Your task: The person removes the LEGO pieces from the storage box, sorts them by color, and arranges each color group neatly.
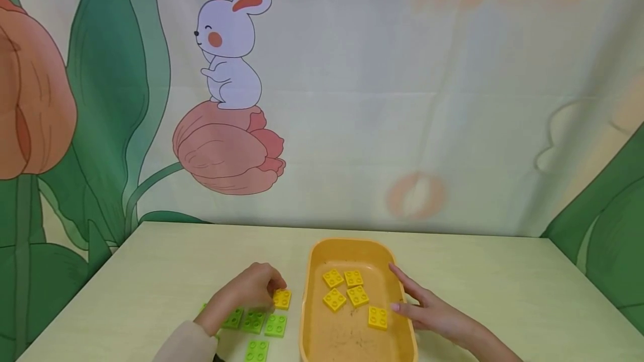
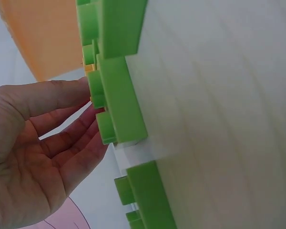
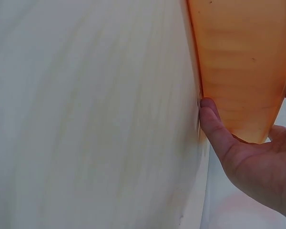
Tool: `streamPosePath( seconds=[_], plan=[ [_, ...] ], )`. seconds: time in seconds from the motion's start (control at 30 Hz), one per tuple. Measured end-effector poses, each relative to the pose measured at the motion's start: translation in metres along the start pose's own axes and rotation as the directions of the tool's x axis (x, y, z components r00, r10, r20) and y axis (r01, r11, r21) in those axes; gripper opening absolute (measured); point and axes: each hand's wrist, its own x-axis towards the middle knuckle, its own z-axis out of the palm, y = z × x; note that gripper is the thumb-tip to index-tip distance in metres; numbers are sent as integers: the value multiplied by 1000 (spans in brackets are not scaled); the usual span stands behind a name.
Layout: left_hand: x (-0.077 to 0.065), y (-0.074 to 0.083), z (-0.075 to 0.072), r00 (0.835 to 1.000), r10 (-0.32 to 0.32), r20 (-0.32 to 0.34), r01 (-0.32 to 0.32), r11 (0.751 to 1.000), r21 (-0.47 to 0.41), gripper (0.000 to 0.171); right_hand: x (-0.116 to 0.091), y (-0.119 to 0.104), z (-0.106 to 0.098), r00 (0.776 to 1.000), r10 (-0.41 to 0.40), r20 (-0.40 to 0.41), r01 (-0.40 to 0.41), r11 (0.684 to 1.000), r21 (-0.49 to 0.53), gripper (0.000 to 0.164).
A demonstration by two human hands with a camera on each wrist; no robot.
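Note:
My left hand (image 1: 257,286) is at the left of the tray, its fingertips pinching a square yellow toy brick (image 1: 282,299) with studs on top. In the left wrist view, green bricks (image 2: 121,102) mostly hide that yellow brick. My right hand (image 1: 430,309) holds the right wall of the yellow-orange plastic tray (image 1: 352,345), with the thumb over the rim; the right wrist view has other fingers low against the outside wall. Several yellow bricks (image 1: 358,296) lie inside the tray, studs up.
Several green bricks (image 1: 275,325) lie on the pale wooden table (image 1: 483,272), below and beside my left hand; my forearm partly covers some. Behind the table hangs a printed cloth (image 1: 342,99) with a rabbit and tulips.

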Motion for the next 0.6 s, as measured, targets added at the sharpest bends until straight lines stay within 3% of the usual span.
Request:
streamPosePath(
  seconds=[0.23,0.4,0.6],
  plan=[
    [-2,2,-7,999,-41,-29,41,999,-14,36,3,-2,0,1000,6,-6,-6,1000,11,72],
    [-7,9,-17,997,50,-53,-53,997,-58,33,5,-2,-1,1000,3,-2,-3,1000,15,73],
    [-8,22,-25,986,139,-88,-152,976,-157,34,6,-3,-3,1000,10,-11,-10,1000,0,73]
  ],
)
